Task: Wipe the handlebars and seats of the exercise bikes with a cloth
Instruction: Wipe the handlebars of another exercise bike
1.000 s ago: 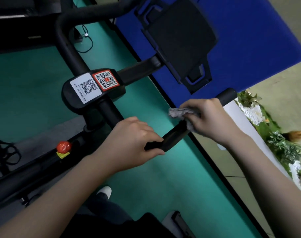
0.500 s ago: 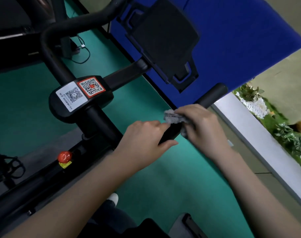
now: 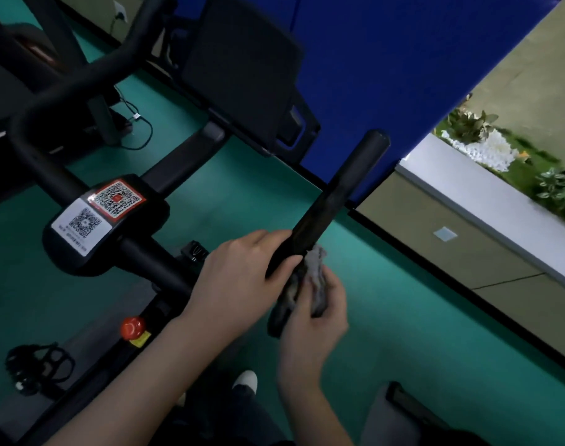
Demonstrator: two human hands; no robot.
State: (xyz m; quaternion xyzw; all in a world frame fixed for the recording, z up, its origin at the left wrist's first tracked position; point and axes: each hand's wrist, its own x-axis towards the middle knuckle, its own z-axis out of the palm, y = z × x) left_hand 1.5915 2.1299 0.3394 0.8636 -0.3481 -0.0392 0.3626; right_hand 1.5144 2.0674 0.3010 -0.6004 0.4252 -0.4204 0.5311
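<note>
The exercise bike's black right handlebar (image 3: 342,185) runs from upper right down toward the centre. My left hand (image 3: 239,278) grips it near its lower end, fingers curled over the bar. Just below, my right hand (image 3: 313,320) holds a crumpled grey cloth (image 3: 316,284) against the underside of the bar's near end. The left handlebar (image 3: 59,91) curves away at the upper left. The seat is not in view.
A black console block with two QR-code stickers (image 3: 97,210) sits on the stem. A black tablet holder (image 3: 239,72) stands in front of a blue wall panel (image 3: 403,59). A red knob (image 3: 132,327) and a pedal (image 3: 36,368) lie lower left. White ledge (image 3: 487,204) at right.
My right hand slid with the cloth from the bar's far end down to its near end, under my left hand. The view shifted, so more of the bar's far end shows.
</note>
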